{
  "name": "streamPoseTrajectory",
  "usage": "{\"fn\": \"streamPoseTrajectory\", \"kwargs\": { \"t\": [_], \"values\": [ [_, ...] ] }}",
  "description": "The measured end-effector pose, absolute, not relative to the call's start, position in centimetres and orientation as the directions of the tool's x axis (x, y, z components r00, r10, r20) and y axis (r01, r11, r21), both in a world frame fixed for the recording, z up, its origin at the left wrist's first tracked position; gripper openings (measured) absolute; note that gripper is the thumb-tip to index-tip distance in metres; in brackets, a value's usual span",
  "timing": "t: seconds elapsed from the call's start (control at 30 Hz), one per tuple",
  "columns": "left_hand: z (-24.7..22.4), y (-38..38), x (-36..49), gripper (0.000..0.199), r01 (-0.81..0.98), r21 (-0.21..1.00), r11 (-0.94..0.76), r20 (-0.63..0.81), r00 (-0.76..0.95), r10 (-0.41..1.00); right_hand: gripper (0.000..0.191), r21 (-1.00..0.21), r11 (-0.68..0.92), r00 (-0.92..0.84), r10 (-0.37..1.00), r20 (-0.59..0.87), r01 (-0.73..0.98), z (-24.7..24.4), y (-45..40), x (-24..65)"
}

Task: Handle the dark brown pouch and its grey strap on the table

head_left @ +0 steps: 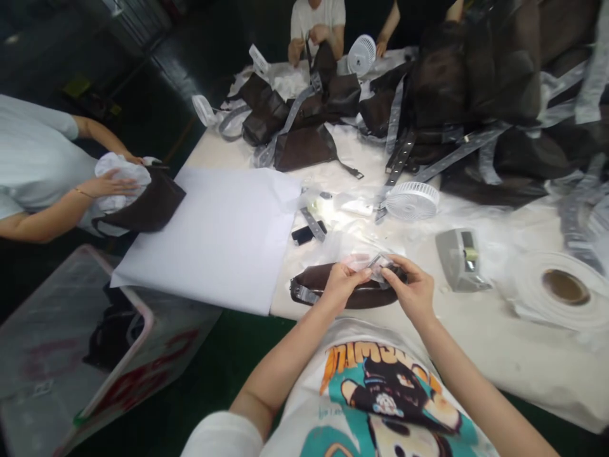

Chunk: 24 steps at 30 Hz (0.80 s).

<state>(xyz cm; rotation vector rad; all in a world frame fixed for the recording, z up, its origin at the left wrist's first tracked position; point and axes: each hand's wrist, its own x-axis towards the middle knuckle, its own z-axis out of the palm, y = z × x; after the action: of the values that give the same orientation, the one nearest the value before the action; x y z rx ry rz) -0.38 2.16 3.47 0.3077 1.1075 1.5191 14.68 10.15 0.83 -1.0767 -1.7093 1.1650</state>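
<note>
A dark brown bag (352,297) lies at the table's near edge, right in front of me, with a plastic-wrapped strap end at its left side. Above its right half, my left hand (346,279) pinches a small piece of clear plastic wrap (378,263). From the other side my right hand (410,282) grips the same plastic, its thumb and fingertips close to the left ones. Some wrapped hardware seems to be inside the plastic, too small to make out.
White paper sheets (214,235) lie left, beside a person holding a bag (157,200). Bags are piled at the back (304,149). A fan (412,200), tape dispenser (461,260) and white roll (561,289) stand right; a bin (143,311) is lower left.
</note>
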Motion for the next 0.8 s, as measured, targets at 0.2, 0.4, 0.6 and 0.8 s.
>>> {"fn": "streamPoseTrajectory", "kwargs": {
  "t": [0.2, 0.4, 0.6, 0.8],
  "values": [
    [3.7, 1.9, -0.6, 0.048, -0.683, 0.728, 0.064, -0.392, -0.339, 0.855, 0.035, -0.992, 0.103, -0.329, 0.941, 0.075, 0.071, 0.3, 10.3, 15.3],
    [3.9, 1.8, -0.3, 0.037, -0.736, 0.670, 0.094, -0.423, -0.276, 0.863, 0.021, -0.988, 0.156, -0.389, 0.910, 0.144, -0.001, 0.8, 10.3, 15.1],
    [3.0, 1.5, -0.5, 0.033, -0.810, 0.578, 0.097, -0.458, -0.225, 0.860, 0.021, -0.988, 0.138, -0.401, 0.903, 0.151, -0.061, 1.0, 10.2, 15.1],
    [2.4, 1.5, -1.0, 0.039, -0.793, 0.602, 0.097, -0.394, -0.190, 0.899, 0.023, -0.990, 0.137, -0.377, 0.916, 0.138, -0.028, 0.8, 10.5, 15.0]
  ]
}}
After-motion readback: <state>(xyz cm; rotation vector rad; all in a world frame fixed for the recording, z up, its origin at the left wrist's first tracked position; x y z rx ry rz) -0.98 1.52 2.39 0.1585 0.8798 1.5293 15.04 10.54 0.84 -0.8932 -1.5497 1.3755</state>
